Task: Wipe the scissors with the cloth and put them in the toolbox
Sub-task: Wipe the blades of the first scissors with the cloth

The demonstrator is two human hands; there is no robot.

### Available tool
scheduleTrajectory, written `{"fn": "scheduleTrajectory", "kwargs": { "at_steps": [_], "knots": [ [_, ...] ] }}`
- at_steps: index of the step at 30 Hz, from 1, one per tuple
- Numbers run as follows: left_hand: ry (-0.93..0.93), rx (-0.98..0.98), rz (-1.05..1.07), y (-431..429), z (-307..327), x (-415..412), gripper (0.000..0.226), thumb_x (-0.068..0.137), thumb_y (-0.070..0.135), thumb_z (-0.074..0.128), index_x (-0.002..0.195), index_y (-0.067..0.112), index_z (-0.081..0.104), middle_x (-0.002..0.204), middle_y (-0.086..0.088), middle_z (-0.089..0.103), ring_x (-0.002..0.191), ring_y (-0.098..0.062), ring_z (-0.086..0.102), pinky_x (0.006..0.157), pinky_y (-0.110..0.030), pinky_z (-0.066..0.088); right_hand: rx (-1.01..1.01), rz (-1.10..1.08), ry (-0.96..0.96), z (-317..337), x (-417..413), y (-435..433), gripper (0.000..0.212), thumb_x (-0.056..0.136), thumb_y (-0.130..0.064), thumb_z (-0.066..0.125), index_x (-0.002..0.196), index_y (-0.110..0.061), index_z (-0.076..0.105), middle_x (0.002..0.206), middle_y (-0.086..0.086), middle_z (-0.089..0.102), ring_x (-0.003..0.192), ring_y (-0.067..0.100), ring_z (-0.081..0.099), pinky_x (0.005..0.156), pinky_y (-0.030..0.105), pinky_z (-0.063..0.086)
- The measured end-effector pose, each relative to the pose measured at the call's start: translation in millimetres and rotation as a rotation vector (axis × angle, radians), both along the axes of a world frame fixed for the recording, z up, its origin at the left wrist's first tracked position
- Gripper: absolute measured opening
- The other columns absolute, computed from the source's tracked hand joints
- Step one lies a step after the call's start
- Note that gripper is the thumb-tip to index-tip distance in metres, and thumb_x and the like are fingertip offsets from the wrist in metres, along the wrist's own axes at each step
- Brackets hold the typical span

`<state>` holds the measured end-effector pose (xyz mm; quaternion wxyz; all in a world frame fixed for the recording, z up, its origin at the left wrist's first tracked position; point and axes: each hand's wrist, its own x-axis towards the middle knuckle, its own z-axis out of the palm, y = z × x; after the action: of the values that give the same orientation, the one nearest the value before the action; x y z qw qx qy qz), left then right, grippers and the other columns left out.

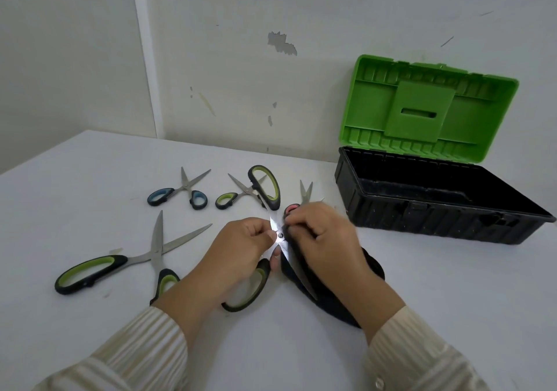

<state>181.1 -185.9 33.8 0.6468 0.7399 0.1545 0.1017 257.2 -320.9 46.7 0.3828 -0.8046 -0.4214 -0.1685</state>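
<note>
Left of the toolbox (437, 222), other scissors (120, 262) lie spread on the desk (422, 285). Nearer it, the left hand (241, 246) pinches the open scissors (266, 187) at the pivot, its grip narrow. The right hand (325, 240), closer still to the toolbox, holds the dark cloth (331, 309) folded over one blade. Recommended: draw the cloth from pivot toward tip, fingers behind the edge, then treat the second blade.

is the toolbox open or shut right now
Open: the green lid stands tipped back behind the black toolbox, whose inside shows.
</note>
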Motion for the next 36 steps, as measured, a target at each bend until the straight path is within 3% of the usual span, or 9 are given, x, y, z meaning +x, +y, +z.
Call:
{"fn": "scheduleTrajectory", "kwargs": {
  "at_steps": [5,10,13,17,21,25,28,33,36],
  "knots": [
    [0.013,0.017,-0.021,-4,1,-1,0.031,0.09,0.016,0.051,0.06,0.015,0.06,0.058,-0.005,0.066,0.066,-0.029,0.047,0.066,-0.041,0.04,0.09,0.003,0.09,-1,11,-8,0.018,0.076,0.0,0.067,0.084,-0.014,0.073,0.084,-0.01,0.065,0.087,0.003,0.059,0.081,0.006,0.042],
    [0.004,-0.028,-0.028,-4,3,-2,0.027,0.085,0.023,0.053,0.06,0.016,0.059,0.06,-0.008,0.065,0.066,-0.031,0.045,0.065,-0.043,0.039,0.043,0.066,-0.014,-6,0,-2,0.016,0.075,-0.002,0.064,0.082,-0.013,0.072,0.083,-0.004,0.069,0.086,0.004,0.058,0.08,0.012,0.045],
    [0.027,0.011,-0.041,-5,4,-3,0.026,0.089,0.021,0.053,0.066,0.01,0.06,0.062,-0.008,0.068,0.066,-0.029,0.047,0.067,-0.043,0.043,0.232,-0.096,0.166,-1,17,-10,0.021,0.075,-0.001,0.066,0.077,-0.022,0.072,0.083,-0.013,0.066,0.087,0.0,0.059,0.083,0.008,0.042],
    [0.019,-0.082,0.028,-7,13,-5,0.026,0.088,0.013,0.053,0.064,0.011,0.063,0.062,-0.01,0.066,0.062,-0.027,0.057,0.072,-0.045,0.053,0.349,-0.358,0.5,2,41,-39,0.021,0.08,-0.009,0.064,0.077,-0.029,0.067,0.089,-0.009,0.068,0.089,0.008,0.061,0.081,0.023,0.046],
    [-0.085,-0.305,0.217,9,20,-5,0.019,0.088,0.018,0.062,0.071,0.008,0.064,0.06,-0.008,0.065,0.058,-0.023,0.06,0.072,-0.042,0.055,0.21,-0.151,0.715,8,31,-38,0.016,0.079,-0.007,0.065,0.068,-0.018,0.071,0.073,-0.004,0.07,0.074,0.007,0.061,0.067,0.017,0.044],
    [-0.154,-0.6,0.384,18,19,0,0.015,0.09,0.016,0.061,0.077,0.008,0.057,0.052,-0.005,0.061,0.042,-0.016,0.059,0.062,-0.033,0.056,-0.143,0.018,0.827,17,-3,-18,0.024,0.081,-0.037,0.062,0.077,-0.016,0.073,0.075,-0.001,0.074,0.064,0.006,0.056,0.06,0.012,0.045],
    [-0.197,-0.697,0.417,13,16,3,0.017,0.09,0.015,0.061,0.075,0.008,0.056,0.052,-0.005,0.058,0.043,-0.017,0.056,0.051,-0.028,0.052,-0.11,0.127,0.831,16,-23,3,0.018,0.083,-0.035,0.062,0.089,-0.022,0.073,0.086,-0.003,0.074,0.075,-0.002,0.063,0.068,0.007,0.047],
    [-0.266,-0.651,0.361,-2,10,6,0.02,0.089,0.015,0.062,0.07,0.012,0.059,0.06,-0.001,0.058,0.058,-0.013,0.053,0.062,-0.027,0.048,-0.081,0.14,0.85,8,-28,11,0.012,0.085,-0.02,0.062,0.082,-0.011,0.07,0.083,0.014,0.071,0.072,0.019,0.063,0.076,0.036,0.053],
    [-0.306,-0.769,0.413,12,14,9,0.014,0.089,0.019,0.062,0.076,0.015,0.059,0.071,-0.001,0.06,0.068,-0.014,0.054,0.069,-0.028,0.047,-0.014,0.118,0.963,14,-18,-2,0.013,0.085,-0.011,0.06,0.076,-0.005,0.068,0.063,0.004,0.066,0.052,0.008,0.054,0.055,0.019,0.046]
  ]
}}
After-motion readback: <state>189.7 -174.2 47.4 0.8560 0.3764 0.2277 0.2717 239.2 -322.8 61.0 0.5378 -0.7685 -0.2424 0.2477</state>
